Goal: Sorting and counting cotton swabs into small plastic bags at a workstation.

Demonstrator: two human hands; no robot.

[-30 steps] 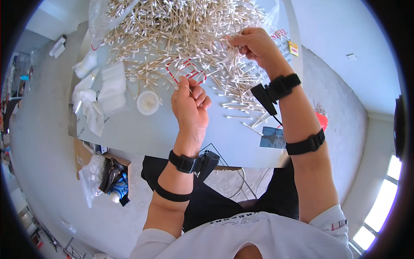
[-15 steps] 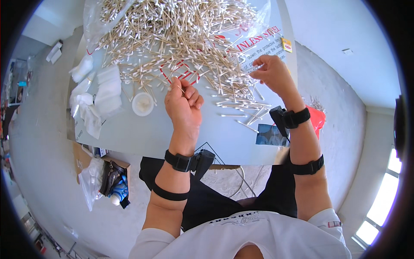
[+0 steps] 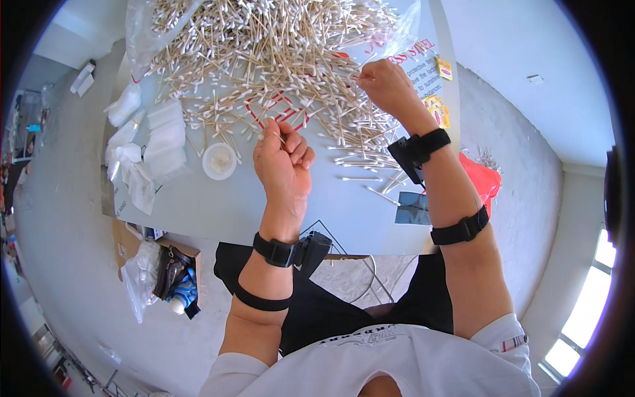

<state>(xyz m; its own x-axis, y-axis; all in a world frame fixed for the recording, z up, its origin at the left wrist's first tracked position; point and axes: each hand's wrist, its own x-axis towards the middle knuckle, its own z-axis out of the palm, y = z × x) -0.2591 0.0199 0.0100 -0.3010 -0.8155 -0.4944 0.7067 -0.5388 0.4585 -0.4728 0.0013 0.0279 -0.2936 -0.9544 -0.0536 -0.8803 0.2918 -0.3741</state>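
Note:
A big loose heap of cotton swabs, with pale sticks and white tips, covers the far part of the table. My left hand is held over the near side of the heap, fingers curled around a cotton swab whose thin stick shows between them. Farther off and to the right, my right hand has its fingers pinched together at the heap's right edge. What they hold, if anything, is hidden. Left of my left hand stands a small round white tub with pale contents.
White pads in clear wrapping lie at the left. Small yellow packets are along the right edge, a dark blue picture card by the near right corner. A red bag sits beyond the table; an open box is below left.
My right hand has moved left and away from me, onto the heap, and its fingers have closed. This uncovers more yellow packets. My left hand stays nearly still.

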